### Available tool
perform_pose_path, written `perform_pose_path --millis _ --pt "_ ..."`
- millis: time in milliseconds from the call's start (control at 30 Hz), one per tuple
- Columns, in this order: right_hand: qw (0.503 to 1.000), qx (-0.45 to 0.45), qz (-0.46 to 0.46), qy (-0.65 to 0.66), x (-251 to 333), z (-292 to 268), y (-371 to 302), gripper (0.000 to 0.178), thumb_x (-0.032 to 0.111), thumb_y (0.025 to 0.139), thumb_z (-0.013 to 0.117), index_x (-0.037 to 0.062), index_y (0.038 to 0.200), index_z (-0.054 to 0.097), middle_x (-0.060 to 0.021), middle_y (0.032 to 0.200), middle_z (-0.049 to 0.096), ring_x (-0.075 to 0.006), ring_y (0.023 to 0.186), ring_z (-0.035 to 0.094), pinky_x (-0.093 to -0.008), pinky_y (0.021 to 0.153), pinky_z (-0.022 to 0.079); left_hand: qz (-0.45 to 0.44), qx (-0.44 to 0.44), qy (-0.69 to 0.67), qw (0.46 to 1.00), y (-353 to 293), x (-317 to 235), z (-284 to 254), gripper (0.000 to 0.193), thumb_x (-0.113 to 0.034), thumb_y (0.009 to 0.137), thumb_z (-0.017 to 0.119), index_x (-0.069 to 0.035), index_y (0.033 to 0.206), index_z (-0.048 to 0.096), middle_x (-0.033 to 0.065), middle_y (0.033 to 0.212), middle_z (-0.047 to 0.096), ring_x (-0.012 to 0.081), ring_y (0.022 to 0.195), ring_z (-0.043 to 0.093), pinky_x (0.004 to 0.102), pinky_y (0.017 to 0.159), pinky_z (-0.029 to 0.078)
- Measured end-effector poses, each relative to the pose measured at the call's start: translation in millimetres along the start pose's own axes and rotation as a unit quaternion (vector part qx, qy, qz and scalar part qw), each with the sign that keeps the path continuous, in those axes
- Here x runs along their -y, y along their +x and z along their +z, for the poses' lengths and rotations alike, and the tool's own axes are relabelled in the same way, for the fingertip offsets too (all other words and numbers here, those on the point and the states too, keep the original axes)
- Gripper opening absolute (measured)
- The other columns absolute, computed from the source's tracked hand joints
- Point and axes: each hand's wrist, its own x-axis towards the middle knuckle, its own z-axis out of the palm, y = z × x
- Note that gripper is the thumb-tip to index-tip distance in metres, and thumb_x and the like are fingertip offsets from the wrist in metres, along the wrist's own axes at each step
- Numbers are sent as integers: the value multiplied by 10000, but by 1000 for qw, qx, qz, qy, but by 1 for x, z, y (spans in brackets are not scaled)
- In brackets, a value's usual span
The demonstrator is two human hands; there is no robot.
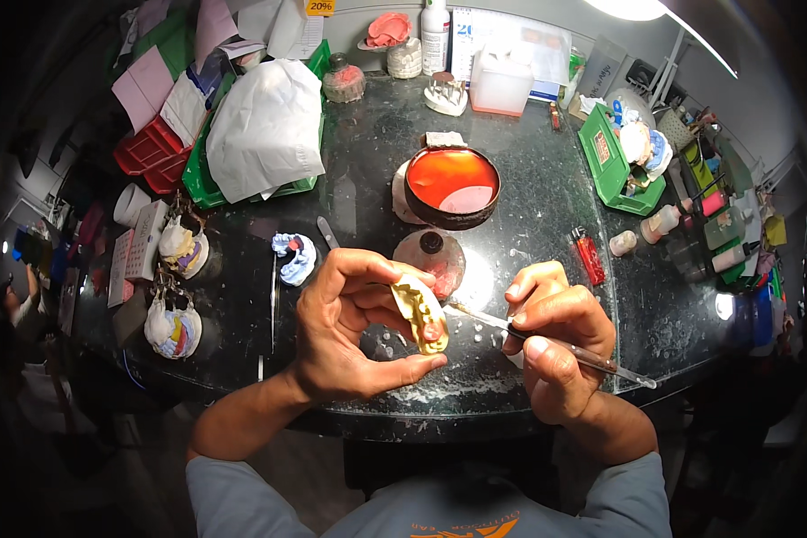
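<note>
My left hand (336, 327) grips a yellow dental cast (412, 305) between thumb and fingers, tilted over the near part of the bench. Pink wax (433, 333) covers a small patch at its lower end. In my right hand (565, 345) is a slim wax carving tool (592, 359), pinched like a pen. Its pale tip points left and reaches the cast's edge; whether they touch I cannot tell. Just beyond the cast stands a squat glass burner (432, 244) with a dark cap, partly hidden by my left fingers.
Behind the burner sits a round dark pan (462, 221) of glossy red material. A red lighter (588, 258) lies at right. At left are a bluish cast (294, 260), a knife (327, 232) and articulated models (173, 327). Green trays (608, 170) and a lamp (632, 7) stand farther back.
</note>
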Motion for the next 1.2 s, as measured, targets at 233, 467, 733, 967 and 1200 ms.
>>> perform_pose_path --millis 233,467,733,967,1200 --pt "998 -11 -19 -61 -3 4 2 193 55 787 627 -24 963 631 -89 765 651 -254 1008 528 -422 962 416 -31 11 -48 998 -1 1 -4 795 68 665 868 13 1324 425 254 1288 616 248 1142 673 351 899 622" --pt "996 -55 48 -49 -8 10 3 166 -30 921 649 -57 1085 651 -134 1026 626 -177 930 636 -277 811 533 -128 37 -162 978 3 -6 -8 793 67 707 773 57 1411 407 245 1297 618 258 1162 665 379 966 596" --pt "991 -48 72 -101 -8 14 4 180 -46 919 659 -53 1099 658 -135 1049 631 -159 911 649 -271 799 535 -210 52 -225 950 2 -18 -11 833 -157 680 759 105 1405 444 244 1266 640 211 954 712 349 873 610" --pt "998 -40 -9 -56 -6 6 -2 176 -69 876 633 -55 1050 613 -159 1005 622 -216 943 639 -337 845 530 -221 129 -262 931 -1 -8 -12 783 -228 711 752 132 1364 512 177 1179 662 223 1131 661 347 933 577" --pt "999 43 -10 -12 13 10 -9 127 -33 794 641 -20 912 598 -120 765 624 -364 1014 660 -500 974 532 -261 174 -216 925 1 -11 -13 745 -185 708 727 135 1348 519 175 1211 640 196 1123 643 323 954 531"
